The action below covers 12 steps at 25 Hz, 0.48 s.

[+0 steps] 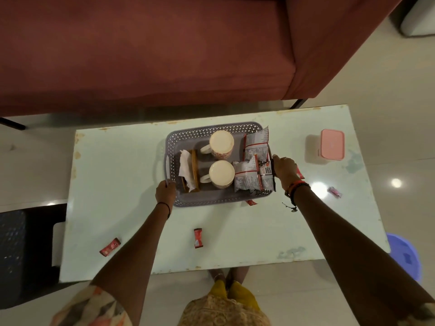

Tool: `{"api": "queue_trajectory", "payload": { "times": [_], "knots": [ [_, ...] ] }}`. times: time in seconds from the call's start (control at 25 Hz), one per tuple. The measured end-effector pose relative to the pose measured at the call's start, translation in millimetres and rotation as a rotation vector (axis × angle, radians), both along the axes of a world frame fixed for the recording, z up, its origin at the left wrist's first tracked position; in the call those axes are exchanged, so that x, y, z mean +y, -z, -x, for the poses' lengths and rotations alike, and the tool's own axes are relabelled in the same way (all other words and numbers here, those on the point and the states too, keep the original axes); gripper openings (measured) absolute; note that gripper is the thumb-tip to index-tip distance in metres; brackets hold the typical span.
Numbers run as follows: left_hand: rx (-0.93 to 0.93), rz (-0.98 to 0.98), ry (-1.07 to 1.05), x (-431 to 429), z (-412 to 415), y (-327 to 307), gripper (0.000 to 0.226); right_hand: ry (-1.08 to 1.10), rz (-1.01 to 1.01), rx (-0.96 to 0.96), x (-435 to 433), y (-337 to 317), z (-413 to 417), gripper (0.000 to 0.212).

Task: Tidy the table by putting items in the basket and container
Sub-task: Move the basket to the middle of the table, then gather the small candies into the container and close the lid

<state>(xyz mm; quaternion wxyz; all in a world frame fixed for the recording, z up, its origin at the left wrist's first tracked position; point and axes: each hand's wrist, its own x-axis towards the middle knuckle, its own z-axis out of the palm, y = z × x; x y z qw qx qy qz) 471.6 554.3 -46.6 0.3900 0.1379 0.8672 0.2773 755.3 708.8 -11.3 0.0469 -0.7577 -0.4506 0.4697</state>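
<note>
A grey perforated basket (188,135) sits mid-table, holding two upturned mugs (221,143), a wooden napkin holder (191,171) and several snack packets (255,150). My left hand (165,192) grips the basket's left handle at its near corner. My right hand (284,169) grips its right side. A pink-lidded container (332,144) stands closed at the right. Small red sachets lie loose on the table: one (110,247) near left, one (198,238) near centre, one (251,203) just under the basket's front edge, one (300,174) by my right wrist. A pink wrapper (334,192) lies at the right.
The pale green table (117,184) has a red sofa (164,55) beyond it. A dark chair (26,250) stands at the left, a blue plastic stool (407,255) at the right. My feet (229,276) are at the near edge.
</note>
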Motion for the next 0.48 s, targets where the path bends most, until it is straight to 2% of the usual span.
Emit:
{"api": "queue_trajectory", "payload": {
  "times": [0.16, 0.28, 0.4, 0.48],
  "knots": [
    [0.032, 0.001, -0.07, -33, -26, -2, 0.047, 0.095, -0.064, -0.006, -20, 8, -2, 0.042],
    [0.063, 0.052, -0.069, -52, -48, -4, 0.046, 0.133, -0.066, -0.018, -35, 12, -13, 0.033],
    [0.162, 0.172, -0.013, -71, -75, -3, 0.044, 0.266, -0.05, 0.033, -53, 18, -27, 0.044],
    [0.155, 0.211, -0.024, -81, -99, -4, 0.044, 0.338, -0.05, 0.051, -62, 21, -38, 0.044]
  ]
}}
